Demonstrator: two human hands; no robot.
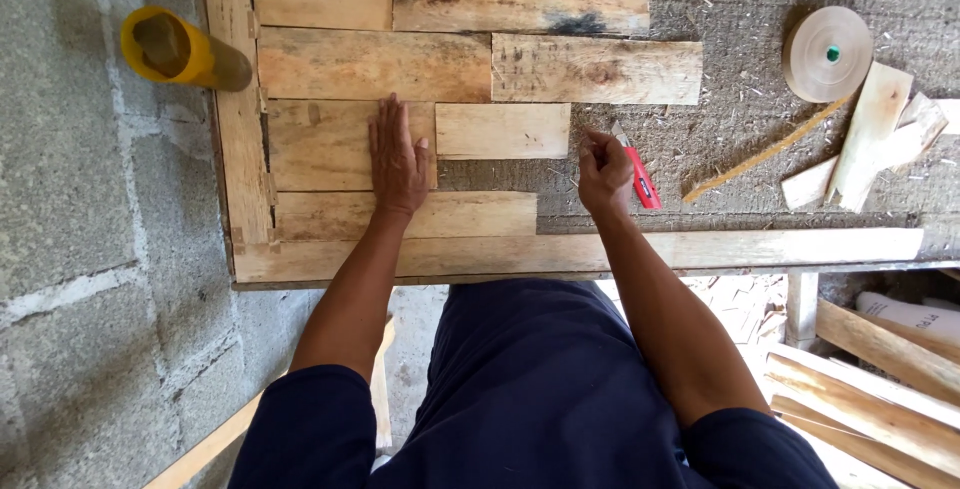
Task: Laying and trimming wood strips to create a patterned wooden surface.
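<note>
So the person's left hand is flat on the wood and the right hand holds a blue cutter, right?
Not quite. The cutter is red, not blue, as the head view shows. The rest is right: the left hand lies flat on the wooden boards, and the right hand holds the cutter.

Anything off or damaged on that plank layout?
One plank in the top row carries dark, scorched-looking stains near its right end. The rows end raggedly, leaving bare board exposed. A yellow tube lies tipped beside the frame. Left hand lies flat on a plank; right hand holds a red knife.
</note>
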